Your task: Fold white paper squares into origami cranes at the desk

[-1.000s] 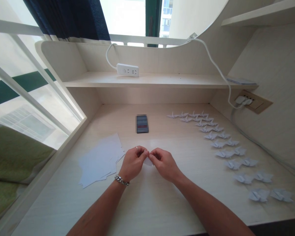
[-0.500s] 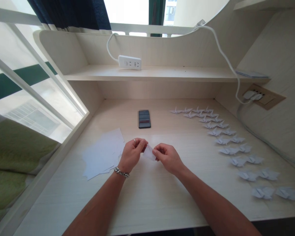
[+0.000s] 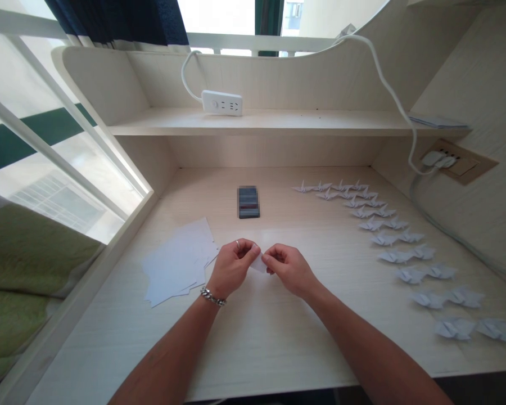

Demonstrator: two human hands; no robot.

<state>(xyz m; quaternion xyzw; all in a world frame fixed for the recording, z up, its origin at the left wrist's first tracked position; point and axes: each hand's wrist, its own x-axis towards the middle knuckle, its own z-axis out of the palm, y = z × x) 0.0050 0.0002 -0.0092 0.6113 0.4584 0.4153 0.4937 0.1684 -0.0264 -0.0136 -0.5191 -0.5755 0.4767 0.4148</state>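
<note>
Seen from the head-worn camera, a pale wood-grain desk stands beside a window, below a shelf bearing a white power strip. Compared with half a second earlier, the hands lie closer together and hide more of the paper, and the shelf sits slightly higher in view. On the desk we note a blurred phone, a loose pile of white paper sheets at left, and two curving rows of folded paper cranes at right. The fingers of the left hand and right hand are closed, both pinching a small folded piece of white paper held between them, just beside the pile. A chain bracelet circles the left wrist.
</note>
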